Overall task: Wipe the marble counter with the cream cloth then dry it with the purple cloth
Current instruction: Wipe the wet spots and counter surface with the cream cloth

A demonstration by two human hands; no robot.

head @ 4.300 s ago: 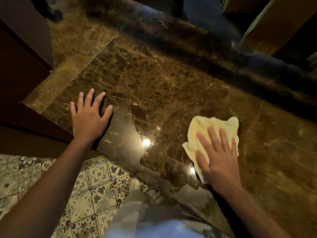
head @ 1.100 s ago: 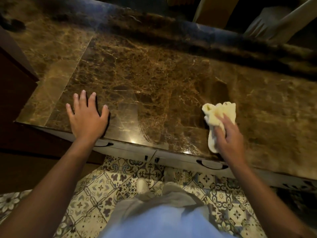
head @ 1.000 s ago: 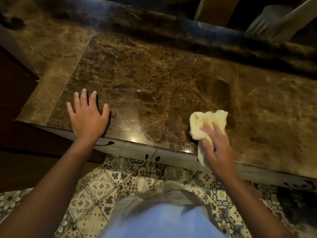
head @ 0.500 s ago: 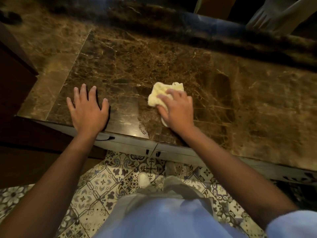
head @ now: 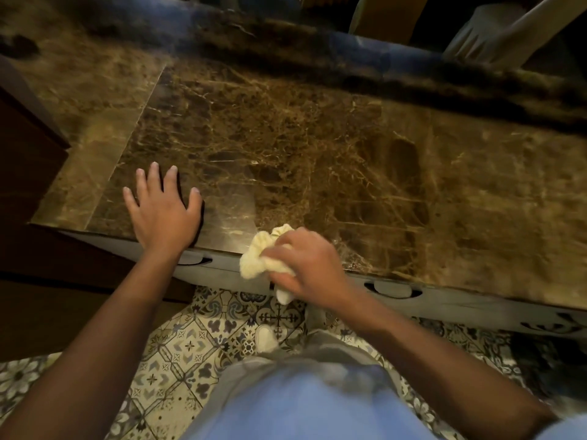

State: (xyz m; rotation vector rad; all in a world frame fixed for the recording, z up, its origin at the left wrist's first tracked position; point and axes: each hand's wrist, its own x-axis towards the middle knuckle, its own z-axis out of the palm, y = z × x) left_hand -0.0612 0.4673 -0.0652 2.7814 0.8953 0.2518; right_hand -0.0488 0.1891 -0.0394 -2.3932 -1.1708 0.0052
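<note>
Right hand [head: 305, 268] closed around bunched cream cloth [head: 259, 260] at near edge of marble counter [head: 349, 160], cloth partly overhanging. Left hand [head: 162, 211] open, flat on counter, left of cloth.

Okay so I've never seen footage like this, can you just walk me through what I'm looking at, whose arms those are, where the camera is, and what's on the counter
There is no machine here. A person wears a wide-angle camera on the head, looking forward and down, so the two bare arms are the wearer's own and the picture bends at its edges.

The brown veined surface is a marble counter, seen from above. Below its front edge are pale drawer fronts and a patterned tile floor.

The left hand lies flat and open on the counter near the front edge, holding nothing. The right hand grips a bunched cream cloth right at the front edge, part of it hanging past the marble.

No purple cloth is in view.
</note>
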